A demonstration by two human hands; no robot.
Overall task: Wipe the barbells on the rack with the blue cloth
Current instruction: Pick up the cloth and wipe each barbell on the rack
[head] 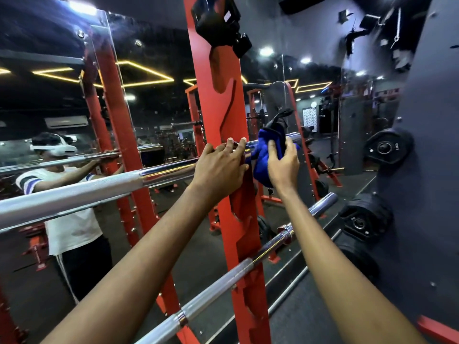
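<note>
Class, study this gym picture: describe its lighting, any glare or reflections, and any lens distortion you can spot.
Head view: the room is dim, with yellow strip lights reflected in the mirror; bright glare streaks the chrome of the upper barbell and lower barbell; the wide lens slants the red upright and stretches both forearms; the blue cloth in the right hand is sharp.

Upper barbell (99, 188) sits across the rack upright (218, 108); lower barbell (223, 281) below it, nearer. Left hand (221, 167) rests at the upright. Cloth (267, 155) just right of it on the upper bar, right hand (283, 163) over it. Weight plates (387, 147) far right.
</note>
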